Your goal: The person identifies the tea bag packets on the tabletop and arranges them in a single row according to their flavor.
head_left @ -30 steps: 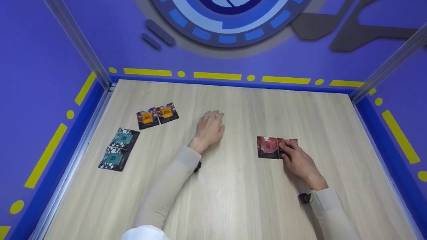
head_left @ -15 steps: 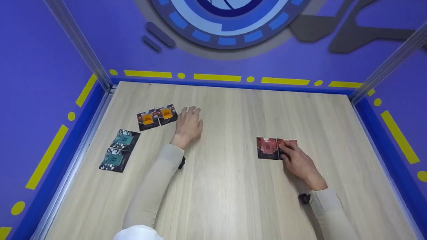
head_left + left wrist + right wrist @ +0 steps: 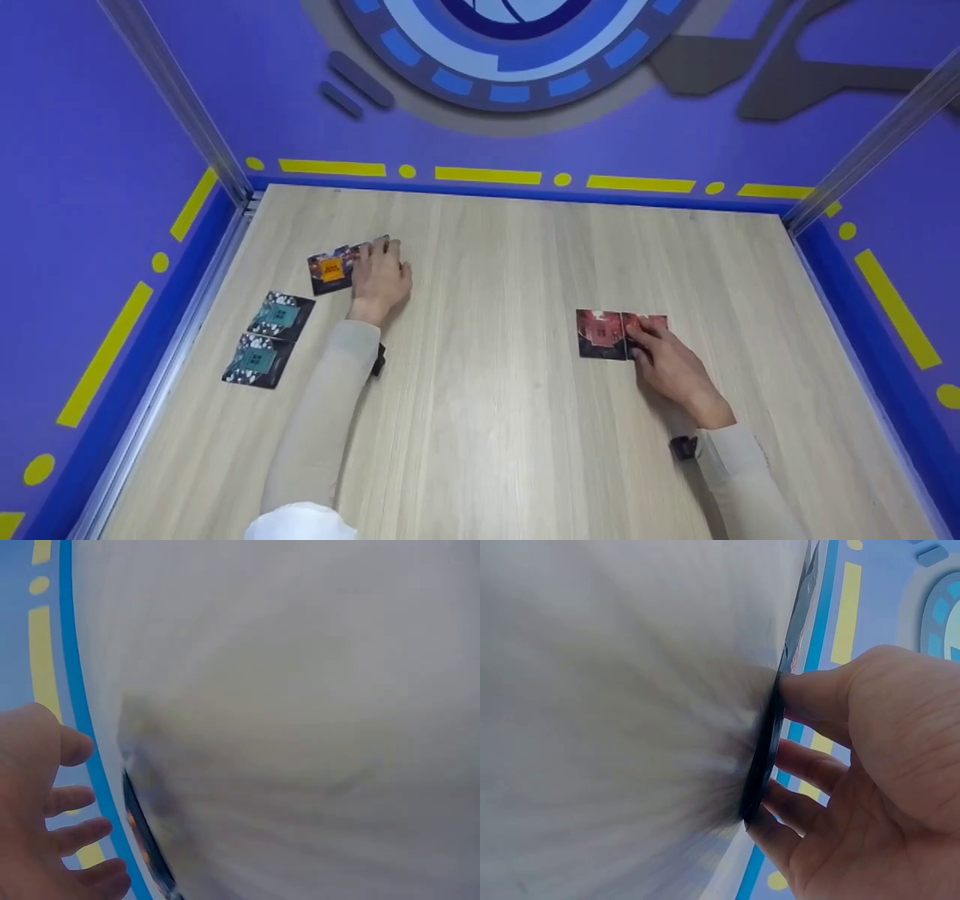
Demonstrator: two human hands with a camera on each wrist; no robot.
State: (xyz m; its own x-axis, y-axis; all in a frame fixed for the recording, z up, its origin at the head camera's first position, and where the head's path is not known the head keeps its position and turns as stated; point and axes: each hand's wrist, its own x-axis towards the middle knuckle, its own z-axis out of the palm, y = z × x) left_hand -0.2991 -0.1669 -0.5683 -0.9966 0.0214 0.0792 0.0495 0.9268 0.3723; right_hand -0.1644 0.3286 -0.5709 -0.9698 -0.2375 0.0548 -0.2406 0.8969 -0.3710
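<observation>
My left hand (image 3: 381,281) is over the right one of two dark square cards with orange centres, covering most of it. Its left neighbour, the orange-centred card (image 3: 328,274), shows plainly. In the left wrist view the fingers (image 3: 79,836) are spread, with a gap to the thin card edge (image 3: 146,836). On the right side of the table, my right hand (image 3: 679,371) holds a red and black square card (image 3: 656,320) at the tabletop, thumb and fingertips on it. Another red and black card (image 3: 601,334) lies flush against its left side.
Two square cards with teal centres, the upper teal card (image 3: 281,313) and the lower teal card (image 3: 256,361), lie edge to edge at the left. The pale wooden table (image 3: 495,390) is bounded by a blue back wall (image 3: 510,142) and side walls with metal posts.
My left hand has moved left from mid-table, past the right edge of the orange-centred pair, and now covers the right card. My right hand stays on the red card.
</observation>
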